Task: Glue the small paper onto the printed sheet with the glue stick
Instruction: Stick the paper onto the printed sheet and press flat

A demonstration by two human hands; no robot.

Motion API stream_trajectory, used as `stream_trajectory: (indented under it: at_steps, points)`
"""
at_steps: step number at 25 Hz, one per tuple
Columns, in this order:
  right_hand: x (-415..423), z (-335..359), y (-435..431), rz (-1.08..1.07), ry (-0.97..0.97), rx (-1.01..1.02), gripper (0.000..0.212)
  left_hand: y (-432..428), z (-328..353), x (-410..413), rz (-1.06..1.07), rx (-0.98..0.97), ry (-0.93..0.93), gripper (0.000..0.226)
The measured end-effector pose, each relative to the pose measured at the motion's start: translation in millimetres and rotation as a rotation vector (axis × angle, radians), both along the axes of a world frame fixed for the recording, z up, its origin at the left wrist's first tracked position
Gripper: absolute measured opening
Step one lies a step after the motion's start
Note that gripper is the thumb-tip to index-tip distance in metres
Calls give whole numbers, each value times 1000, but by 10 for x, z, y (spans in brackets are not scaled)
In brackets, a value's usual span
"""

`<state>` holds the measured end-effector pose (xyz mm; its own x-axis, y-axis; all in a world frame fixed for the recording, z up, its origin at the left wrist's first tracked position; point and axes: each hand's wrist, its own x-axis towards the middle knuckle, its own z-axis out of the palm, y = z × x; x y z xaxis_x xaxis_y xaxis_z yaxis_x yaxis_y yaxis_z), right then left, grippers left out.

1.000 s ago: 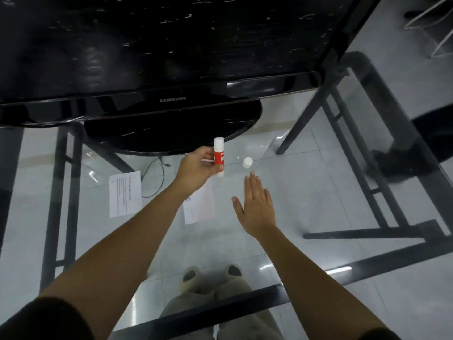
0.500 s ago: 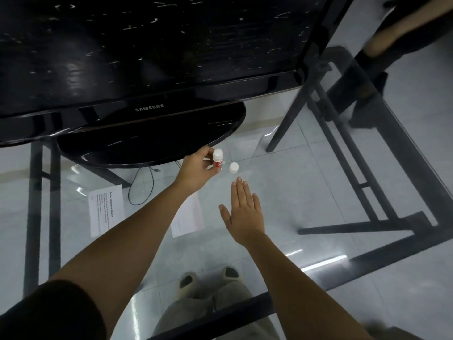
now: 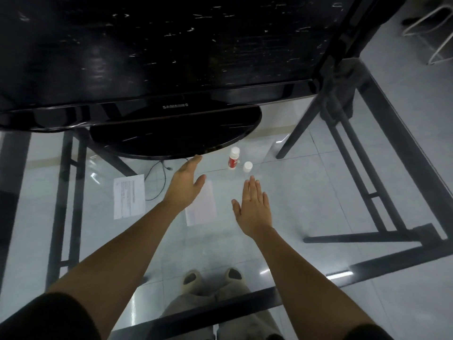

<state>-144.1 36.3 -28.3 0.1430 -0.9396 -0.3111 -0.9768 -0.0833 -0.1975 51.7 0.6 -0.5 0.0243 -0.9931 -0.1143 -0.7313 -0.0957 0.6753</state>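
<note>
Nearest, both black sleeves (image 3: pixel 44 317) are cut off by the bottom edge. Through the glass table (image 3: pixel 306 192) show trouser legs and two shoes (image 3: pixel 191 278), dimmed by the pane and crossed by a dark frame bar.

The right hand (image 3: pixel 253 209) is flat, palm down, fingers straight and together, thumb spread, holding nothing. Whether it rests on the glass or hovers above it cannot be told. The left hand (image 3: pixel 186 185) is also open and grips nothing; its fingers are stretched forward, thumb apart, and the tips are blurred near the rim of the TV base (image 3: pixel 171 136).

The left wrist and palm cover the upper left of the paper (image 3: pixel 203 209), whose markings are too faint to read. Well to its left lies the printed sheet (image 3: pixel 129 196), fully in view, its lines of text too small to make out. A cable (image 3: pixel 152 177) curls between them, partly behind the sheet; it seems to lie under the glass.

Beyond the right fingertips, apart from them, stands the white cap (image 3: pixel 247 166). Just left of it the glue stick (image 3: pixel 233 158) stands upright, red label facing the camera, untouched, close to the base.

Farthest, the dark TV (image 3: pixel 147 45) fills the top, cut off above and at left.
</note>
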Motion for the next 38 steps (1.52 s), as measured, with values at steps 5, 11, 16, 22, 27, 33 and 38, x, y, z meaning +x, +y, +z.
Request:
stream_trajectory:
  at_steps: [5,11,16,22,27,33,38]
  points:
    - [360,130,248,-88,-243,-88,56,696,-107,501,133,-1,-146,53]
    - [693,196,499,-250,-381,-55,68,1135,-91,906,443,-14,-249,38]
    - [791,261,463,-332,-492,-21,71,1132,-131,1046,509,66,-210,36]
    - [841,313,392,-400,-586,34,68,1164,-171,955,496,69,-206,31]
    - [826,302,357,-467,-686,109,72,1284,-163,611,416,40,-188,29]
    - [530,306,335,-527,-785,93,30,1258,-126,671,297,-21,-244,34]
    - [281,384,395,-438,-894,-101,13,1150,-127,697,144,32,-279,33]
